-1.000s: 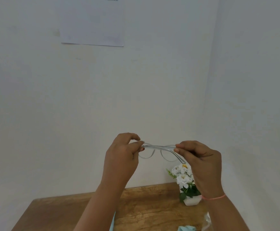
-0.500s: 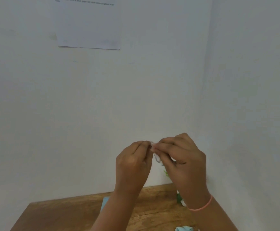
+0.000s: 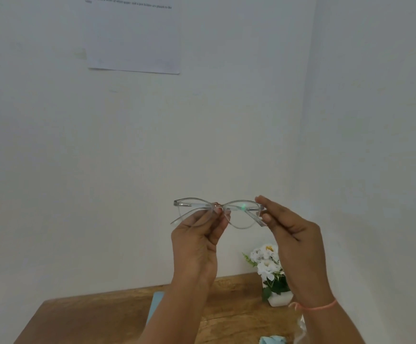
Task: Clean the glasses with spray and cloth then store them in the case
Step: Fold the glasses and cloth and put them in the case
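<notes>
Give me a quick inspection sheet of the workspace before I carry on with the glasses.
Surface: wooden table, only its far part in view.
Job's things: clear-framed glasses held up in the air in front of the wall; crumpled light blue cloth at the bottom edge; flat light blue item behind the left forearm, cannot tell what it is; spray not identifiable.
Clutter: white flowers in a white pot at the table's far right corner.
Grip: left hand pinches the glasses near the bridge; right hand pinches the frame end nearest it.
Cables: nothing seen.
Surroundings: white walls meeting in a corner; paper sheet stuck on the wall.
</notes>
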